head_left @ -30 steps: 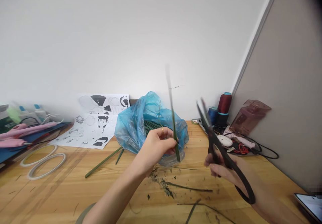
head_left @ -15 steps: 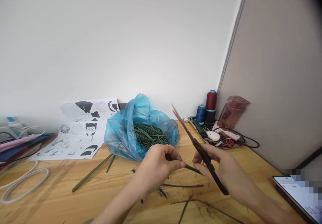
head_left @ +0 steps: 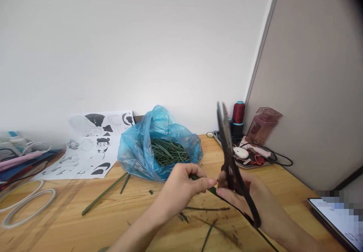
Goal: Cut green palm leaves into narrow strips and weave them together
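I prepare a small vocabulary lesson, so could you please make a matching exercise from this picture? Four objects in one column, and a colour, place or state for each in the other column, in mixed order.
Column 1
1. Scissors
2. Plastic bag
3. Printed sheet
4. Bottle

Column 2
A. Open, with many green strips inside
B. Pink and see-through
C. Held in the right hand
D. White with black print

Right pairs: 1-C, 2-A, 3-D, 4-B
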A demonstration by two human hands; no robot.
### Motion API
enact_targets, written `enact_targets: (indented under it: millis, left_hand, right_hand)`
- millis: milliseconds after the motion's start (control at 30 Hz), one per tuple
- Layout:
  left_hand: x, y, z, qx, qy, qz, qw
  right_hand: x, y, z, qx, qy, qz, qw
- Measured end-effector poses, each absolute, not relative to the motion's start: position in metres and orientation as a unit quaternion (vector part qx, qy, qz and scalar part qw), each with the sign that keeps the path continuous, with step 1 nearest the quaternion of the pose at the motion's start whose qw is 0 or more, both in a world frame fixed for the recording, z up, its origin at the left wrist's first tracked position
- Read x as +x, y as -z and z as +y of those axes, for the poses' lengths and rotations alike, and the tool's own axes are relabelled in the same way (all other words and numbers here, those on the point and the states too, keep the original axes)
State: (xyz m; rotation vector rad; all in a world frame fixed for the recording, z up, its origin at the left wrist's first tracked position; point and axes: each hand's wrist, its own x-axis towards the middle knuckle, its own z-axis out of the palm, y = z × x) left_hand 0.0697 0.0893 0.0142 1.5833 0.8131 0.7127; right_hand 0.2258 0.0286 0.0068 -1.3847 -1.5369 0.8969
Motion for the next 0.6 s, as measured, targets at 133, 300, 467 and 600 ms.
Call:
enact_targets:
  millis: [133, 300, 467, 600]
  left_hand:
    - [0.078, -0.009, 0.089, 0.542, -0.361, 0.339, 0.679]
    - [0.084, -0.002, 0.082, 0.492, -0.383, 0.34, 0.704]
    - [0.082, 0.001, 0.084, 0.498, -0.441, 0.389, 0.637]
    - [0.074, -0.002, 0.094, 0.49, -0.508, 0.396, 0.588]
  right_hand:
    - [0.227, -0.004, 0.029, -0.576, -0.295, -0.623, 0.44]
    - [0.222, 0.004, 0.032, -0.573, -0.289, -0.597, 0.481]
    - [0.217, 0.004, 0.033, -0.563, -0.339, -0.591, 0.467]
    - [0.215, -0.003, 0.033, -0.545, -0.378, -0.586, 0.466]
